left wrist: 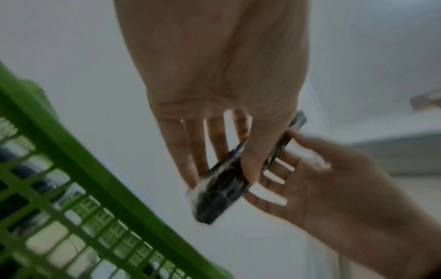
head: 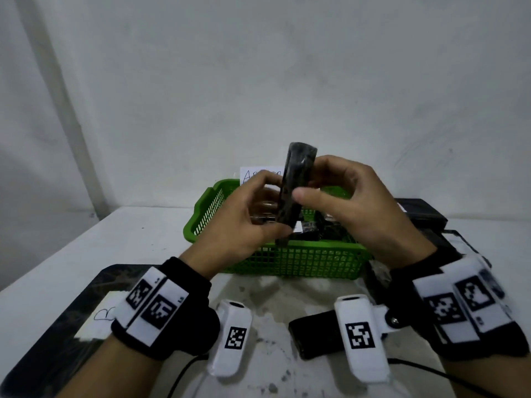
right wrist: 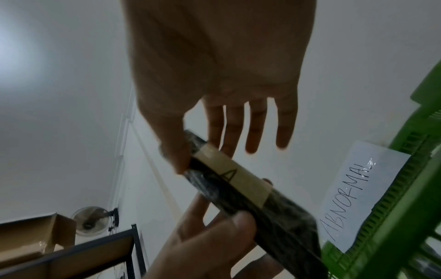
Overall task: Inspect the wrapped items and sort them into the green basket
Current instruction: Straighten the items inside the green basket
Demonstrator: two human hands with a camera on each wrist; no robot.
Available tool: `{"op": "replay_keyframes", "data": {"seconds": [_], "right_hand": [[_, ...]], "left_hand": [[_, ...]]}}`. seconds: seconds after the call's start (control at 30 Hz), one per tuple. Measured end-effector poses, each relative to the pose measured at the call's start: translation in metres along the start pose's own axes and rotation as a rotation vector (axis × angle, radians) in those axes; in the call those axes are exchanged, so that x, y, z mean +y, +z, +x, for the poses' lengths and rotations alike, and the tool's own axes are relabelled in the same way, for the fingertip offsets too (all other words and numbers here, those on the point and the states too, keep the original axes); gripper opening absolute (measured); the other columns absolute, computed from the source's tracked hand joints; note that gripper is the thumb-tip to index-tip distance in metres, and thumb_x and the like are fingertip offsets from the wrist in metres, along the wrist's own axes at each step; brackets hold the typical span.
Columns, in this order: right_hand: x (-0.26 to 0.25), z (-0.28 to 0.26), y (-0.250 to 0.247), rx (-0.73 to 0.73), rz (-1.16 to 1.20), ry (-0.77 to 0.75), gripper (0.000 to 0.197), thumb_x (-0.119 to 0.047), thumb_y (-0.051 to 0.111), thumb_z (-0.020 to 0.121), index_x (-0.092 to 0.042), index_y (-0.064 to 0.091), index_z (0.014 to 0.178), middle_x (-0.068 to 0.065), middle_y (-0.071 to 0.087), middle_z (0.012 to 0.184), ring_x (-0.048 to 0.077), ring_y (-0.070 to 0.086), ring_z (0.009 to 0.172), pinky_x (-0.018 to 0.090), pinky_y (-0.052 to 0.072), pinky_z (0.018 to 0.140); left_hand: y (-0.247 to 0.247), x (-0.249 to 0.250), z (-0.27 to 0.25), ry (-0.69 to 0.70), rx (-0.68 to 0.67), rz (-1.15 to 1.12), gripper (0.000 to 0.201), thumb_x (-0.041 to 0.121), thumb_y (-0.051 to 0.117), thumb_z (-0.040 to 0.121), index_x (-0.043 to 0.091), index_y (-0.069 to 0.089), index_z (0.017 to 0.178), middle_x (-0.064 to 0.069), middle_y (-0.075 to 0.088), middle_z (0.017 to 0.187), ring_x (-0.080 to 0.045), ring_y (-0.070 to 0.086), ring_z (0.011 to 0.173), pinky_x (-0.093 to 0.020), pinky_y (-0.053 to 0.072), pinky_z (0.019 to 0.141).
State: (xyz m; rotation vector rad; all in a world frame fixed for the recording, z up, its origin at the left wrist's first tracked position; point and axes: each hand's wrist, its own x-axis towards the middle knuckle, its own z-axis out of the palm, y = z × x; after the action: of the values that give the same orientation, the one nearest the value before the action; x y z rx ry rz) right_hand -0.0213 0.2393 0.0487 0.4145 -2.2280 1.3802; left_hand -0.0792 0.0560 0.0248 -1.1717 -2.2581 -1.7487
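Observation:
A flat black item in clear wrap (head: 296, 185) stands upright above the green basket (head: 287, 261). Both hands hold it: my left hand (head: 247, 222) grips its lower end, and my right hand (head: 344, 196) pinches its upper half with the thumb in front. In the right wrist view the wrapped item (right wrist: 262, 200) bears a tan tape band (right wrist: 236, 179) marked with the letter A. In the left wrist view the wrapped item (left wrist: 222, 190) shows between my left hand (left wrist: 224, 160) and my right hand (left wrist: 310, 179). More dark wrapped items (head: 319, 228) lie inside the basket.
A paper sign reading ABNORMAL (right wrist: 355, 196) stands behind the basket. A black tray with a paper marked B (head: 71, 320) lies at the front left. A dark block (head: 313, 334) lies at the front, and black items (head: 422, 214) are stacked at the right.

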Motion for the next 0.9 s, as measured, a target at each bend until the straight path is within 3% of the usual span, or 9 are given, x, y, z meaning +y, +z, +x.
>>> {"op": "replay_keyframes", "data": {"seconds": [0.13,0.3,0.4,0.5,0.57,0.63,0.77,0.83,0.9], "right_hand": [[-0.010,-0.004,-0.011,-0.206,0.228,-0.121,0.027,-0.035,0.063,0.090,-0.026,0.071,0.114,-0.004,0.074,0.116,0.017,0.068,0.114,0.043,0.057,0.094],[-0.010,-0.002,0.000,-0.086,0.200,-0.164,0.024,-0.030,0.066,0.077,-0.017,0.074,0.096,0.005,0.077,0.098,0.018,0.073,0.092,0.029,0.057,0.073],[-0.009,-0.001,0.007,0.009,0.178,-0.176,0.028,-0.031,0.060,0.070,-0.009,0.069,0.084,0.011,0.076,0.092,0.027,0.073,0.085,0.041,0.062,0.070],[-0.006,0.000,0.010,0.069,0.160,-0.158,0.014,-0.024,0.063,0.070,-0.012,0.067,0.074,0.018,0.074,0.085,0.035,0.070,0.078,0.051,0.060,0.067],[-0.005,0.001,0.008,0.066,0.181,-0.126,0.009,-0.025,0.066,0.071,-0.017,0.068,0.074,0.016,0.074,0.084,0.024,0.071,0.072,0.037,0.059,0.060],[-0.005,0.002,0.004,0.024,0.224,-0.083,0.011,-0.025,0.066,0.081,-0.017,0.072,0.086,0.003,0.075,0.085,0.012,0.071,0.080,0.029,0.060,0.067],[0.005,0.005,-0.005,-0.083,0.202,-0.025,0.031,-0.035,0.054,0.093,-0.023,0.068,0.118,-0.008,0.073,0.115,0.008,0.067,0.112,0.034,0.054,0.097],[0.015,0.006,-0.007,-0.123,0.051,0.004,0.034,-0.036,0.058,0.091,-0.027,0.067,0.123,-0.008,0.073,0.119,0.005,0.066,0.114,0.035,0.052,0.101],[0.023,0.006,-0.007,-0.130,-0.083,0.027,0.027,-0.031,0.067,0.091,-0.031,0.069,0.118,-0.008,0.074,0.113,0.008,0.070,0.106,0.043,0.056,0.096]], "left_hand": [[0.000,-0.001,0.003,0.204,0.197,0.067,0.042,-0.003,0.076,0.080,0.022,0.058,0.110,0.004,0.069,0.110,-0.012,0.065,0.111,-0.030,0.057,0.084],[-0.003,-0.012,0.004,0.281,0.257,0.209,0.043,-0.002,0.075,0.079,0.024,0.061,0.110,0.009,0.068,0.109,-0.014,0.064,0.109,-0.034,0.055,0.083],[-0.006,-0.015,0.005,0.342,0.276,0.298,0.044,-0.008,0.074,0.074,0.019,0.064,0.107,0.007,0.065,0.106,-0.012,0.062,0.103,-0.028,0.053,0.080],[-0.009,-0.017,0.004,0.333,0.270,0.334,0.044,-0.006,0.073,0.073,0.021,0.065,0.107,0.008,0.065,0.105,-0.013,0.063,0.101,-0.028,0.054,0.076],[-0.008,-0.018,0.003,0.285,0.244,0.318,0.048,-0.003,0.075,0.074,0.029,0.063,0.107,0.015,0.064,0.106,-0.008,0.063,0.104,-0.025,0.056,0.077],[-0.004,-0.017,0.003,0.214,0.190,0.237,0.054,-0.002,0.079,0.075,0.035,0.060,0.109,0.016,0.061,0.110,-0.003,0.062,0.106,-0.024,0.058,0.078],[-0.001,-0.012,0.004,0.067,0.139,0.046,0.056,0.001,0.083,0.074,0.029,0.061,0.117,-0.006,0.060,0.107,-0.011,0.067,0.103,-0.029,0.060,0.079],[-0.002,-0.009,0.004,0.050,0.147,-0.012,0.054,0.006,0.084,0.074,0.018,0.061,0.121,-0.005,0.070,0.107,-0.014,0.070,0.102,-0.033,0.058,0.087],[-0.004,-0.006,0.003,0.036,0.172,-0.064,0.052,0.013,0.084,0.071,0.014,0.062,0.118,-0.001,0.075,0.108,-0.012,0.072,0.102,-0.032,0.057,0.090]]}}
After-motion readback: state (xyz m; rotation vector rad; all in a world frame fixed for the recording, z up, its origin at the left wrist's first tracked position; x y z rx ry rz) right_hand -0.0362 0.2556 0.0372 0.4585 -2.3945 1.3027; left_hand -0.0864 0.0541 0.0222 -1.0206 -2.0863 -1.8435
